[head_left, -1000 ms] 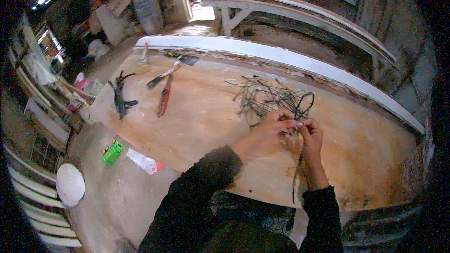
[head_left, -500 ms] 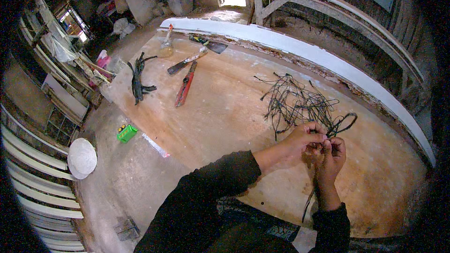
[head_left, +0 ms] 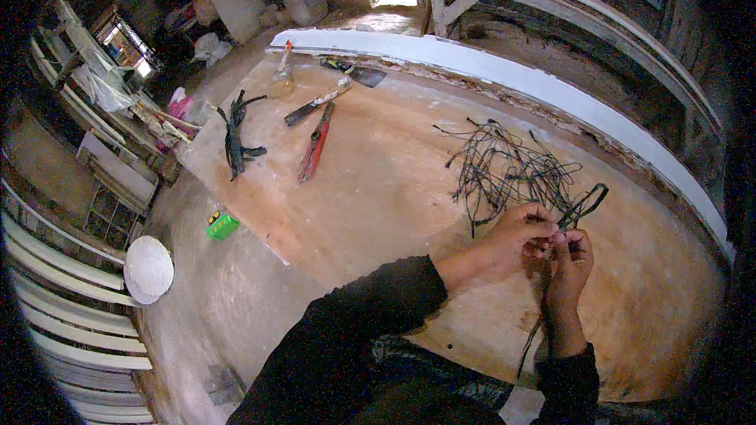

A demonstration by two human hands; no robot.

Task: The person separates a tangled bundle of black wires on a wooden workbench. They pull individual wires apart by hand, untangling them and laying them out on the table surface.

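Over the right part of the wooden tabletop (head_left: 378, 157), both my hands meet at a black cord (head_left: 589, 203). My left hand (head_left: 516, 230) pinches it between thumb and fingers. Right beside it, my right hand (head_left: 573, 261) is closed on the same cord, fingertips nearly touching the left ones. A loop of the cord sticks out past my fingertips, and a loose end (head_left: 526, 350) hangs below my right wrist. The exact pinch point is partly hidden by my fingers. Just beyond my left hand lies a loose tangle of thin black cords (head_left: 512, 165).
Farther left on the tabletop lie black strips (head_left: 235, 140), a red-handled tool (head_left: 315, 145) and a scraper (head_left: 319, 102). A long white board (head_left: 488, 67) borders the far side. On the floor are a green box (head_left: 222, 226), a white round container (head_left: 148, 270) and pale slats (head_left: 75, 330).
The whole view has shifted slightly, so the table's things sit a little further right. My hands stay pinched together on the cord, and its loop now points more up and to the right.
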